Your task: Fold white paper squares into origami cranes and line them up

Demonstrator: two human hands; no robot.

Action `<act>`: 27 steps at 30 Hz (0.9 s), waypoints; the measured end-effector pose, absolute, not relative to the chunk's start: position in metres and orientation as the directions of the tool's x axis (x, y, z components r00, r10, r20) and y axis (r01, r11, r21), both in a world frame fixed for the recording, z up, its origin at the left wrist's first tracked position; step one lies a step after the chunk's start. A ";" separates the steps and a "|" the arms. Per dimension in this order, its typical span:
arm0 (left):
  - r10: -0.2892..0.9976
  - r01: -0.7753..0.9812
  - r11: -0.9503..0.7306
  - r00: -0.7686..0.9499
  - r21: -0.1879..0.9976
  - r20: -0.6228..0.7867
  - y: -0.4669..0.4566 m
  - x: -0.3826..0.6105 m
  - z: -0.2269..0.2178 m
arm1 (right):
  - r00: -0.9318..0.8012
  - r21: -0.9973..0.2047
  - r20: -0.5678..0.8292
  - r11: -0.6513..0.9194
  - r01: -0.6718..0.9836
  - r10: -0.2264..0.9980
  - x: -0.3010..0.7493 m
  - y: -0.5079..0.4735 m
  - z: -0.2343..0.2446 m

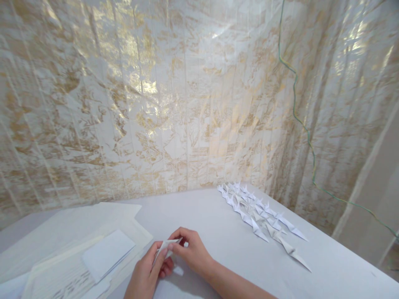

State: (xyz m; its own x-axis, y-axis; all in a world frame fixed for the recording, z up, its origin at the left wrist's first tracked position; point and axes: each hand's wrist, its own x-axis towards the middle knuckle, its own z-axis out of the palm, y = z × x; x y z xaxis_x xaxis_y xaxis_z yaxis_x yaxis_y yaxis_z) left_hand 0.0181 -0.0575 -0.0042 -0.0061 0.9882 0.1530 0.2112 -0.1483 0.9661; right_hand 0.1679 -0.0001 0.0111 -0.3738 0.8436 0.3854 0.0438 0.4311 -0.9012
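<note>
Between my two hands, a small folded piece of white paper (164,245) is held just above the table. My left hand (149,265) grips its left side, thumb on top and fingers curled beneath. On the other side, my right hand (193,251) pinches the paper's right end between thumb and forefinger. Several folded white paper cranes (255,211) stand in slanting rows to the right of my hands. Left of them lies a stack of white paper squares (109,253) on top of larger sheets.
Large pale sheets (77,220) and a printed sheet (59,278) cover the left part of the white table (187,207). Behind stands a wall covering (174,104) with a gold pattern. A thin green cord (308,137) hangs down at the right, past the table's edge.
</note>
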 end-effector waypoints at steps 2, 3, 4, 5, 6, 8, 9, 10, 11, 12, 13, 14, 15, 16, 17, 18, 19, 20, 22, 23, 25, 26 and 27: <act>0.987 0.263 -0.156 0.002 0.952 0.161 -0.057 0.017 -0.005 | -0.359 -0.900 0.393 0.435 0.040 0.847 0.167 0.001 0.010; 0.987 0.284 -0.156 0.008 0.946 0.161 -0.058 0.017 -0.006 | -0.352 -0.898 0.398 0.438 0.039 0.847 0.167 0.002 0.009; 0.987 0.300 -0.156 0.012 0.941 0.159 -0.058 0.017 -0.006 | -0.345 -0.897 0.403 0.441 0.037 0.848 0.167 0.002 0.008; 0.987 0.313 -0.155 0.015 0.937 0.159 -0.058 0.017 -0.007 | -0.340 -0.895 0.408 0.445 0.035 0.847 0.166 0.002 0.008; 0.987 0.321 -0.155 0.016 0.934 0.158 -0.058 0.018 -0.008 | -0.336 -0.894 0.411 0.447 0.033 0.848 0.166 0.002 0.007; 0.988 0.328 -0.151 0.012 0.933 0.156 -0.059 0.018 -0.009 | -0.324 -0.894 0.415 0.447 0.028 0.850 0.165 0.001 0.007; 0.988 0.328 -0.150 0.009 0.933 0.155 -0.059 0.018 -0.009 | -0.315 -0.895 0.415 0.445 0.026 0.854 0.165 0.001 0.006; 0.988 0.326 -0.149 0.009 0.933 0.154 -0.059 0.019 -0.009 | -0.305 -0.896 0.415 0.443 0.025 0.857 0.164 0.000 0.006; 0.988 0.325 -0.147 0.010 0.934 0.153 -0.059 0.019 -0.009 | -0.295 -0.898 0.414 0.440 0.024 0.861 0.164 0.000 0.006; 0.988 0.322 -0.147 0.011 0.935 0.151 -0.059 0.020 -0.008 | -0.286 -0.899 0.412 0.436 0.022 0.865 0.164 0.000 0.006; 0.988 0.318 -0.147 0.012 0.937 0.151 -0.059 0.021 -0.007 | -0.280 -0.901 0.410 0.433 0.022 0.868 0.164 0.000 0.006; 0.988 0.313 -0.148 0.011 0.938 0.152 -0.059 0.022 -0.007 | -0.276 -0.903 0.407 0.429 0.022 0.871 0.164 0.000 0.006; 0.988 0.309 -0.146 0.008 0.940 0.151 -0.060 0.023 -0.006 | -0.274 -0.904 0.405 0.427 0.023 0.872 0.164 0.000 0.007; 0.988 0.305 -0.146 0.005 0.941 0.152 -0.061 0.023 -0.005 | -0.275 -0.904 0.404 0.427 0.026 0.873 0.164 0.000 0.007; 0.988 0.302 -0.146 0.000 0.942 0.153 -0.061 0.024 -0.004 | -0.276 -0.903 0.405 0.429 0.028 0.871 0.164 -0.001 0.008; 0.988 0.299 -0.146 -0.005 0.943 0.155 -0.062 0.024 -0.003 | -0.280 -0.901 0.408 0.433 0.031 0.869 0.164 -0.002 0.009; 0.988 0.297 -0.145 -0.010 0.944 0.155 -0.063 0.024 -0.003 | -0.285 -0.899 0.411 0.437 0.031 0.866 0.164 -0.003 0.010; 0.988 0.294 -0.143 -0.015 0.945 0.154 -0.063 0.024 -0.002 | -0.292 -0.897 0.414 0.440 0.029 0.862 0.164 -0.005 0.011; 0.988 0.287 -0.137 -0.027 0.948 0.151 -0.063 0.023 -0.001 | -0.306 -0.895 0.418 0.445 0.019 0.855 0.164 -0.007 0.012; 0.989 0.283 -0.131 -0.032 0.950 0.146 -0.062 0.022 -0.001 | -0.311 -0.895 0.421 0.447 0.013 0.852 0.163 -0.009 0.013; 0.990 0.274 -0.120 -0.043 0.954 0.136 -0.061 0.021 -0.001 | -0.313 -0.891 0.431 0.455 0.004 0.847 0.163 -0.009 0.013; 0.990 0.269 -0.112 -0.048 0.957 0.130 -0.060 0.021 -0.001 | -0.311 -0.887 0.437 0.461 0.003 0.844 0.163 -0.009 0.013; 0.991 0.263 -0.104 -0.052 0.959 0.122 -0.060 0.021 -0.001 | -0.307 -0.884 0.444 0.468 0.002 0.842 0.164 -0.009 0.013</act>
State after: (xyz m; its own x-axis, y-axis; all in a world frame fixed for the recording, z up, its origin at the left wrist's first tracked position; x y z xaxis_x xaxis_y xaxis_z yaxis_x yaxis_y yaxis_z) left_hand 0.0205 -0.0600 -0.0006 -0.0522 0.9912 0.1217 0.2634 -0.1039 0.9591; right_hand 0.1637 -0.0089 0.0132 -0.3074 0.8415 0.4443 0.0023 0.4675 -0.8840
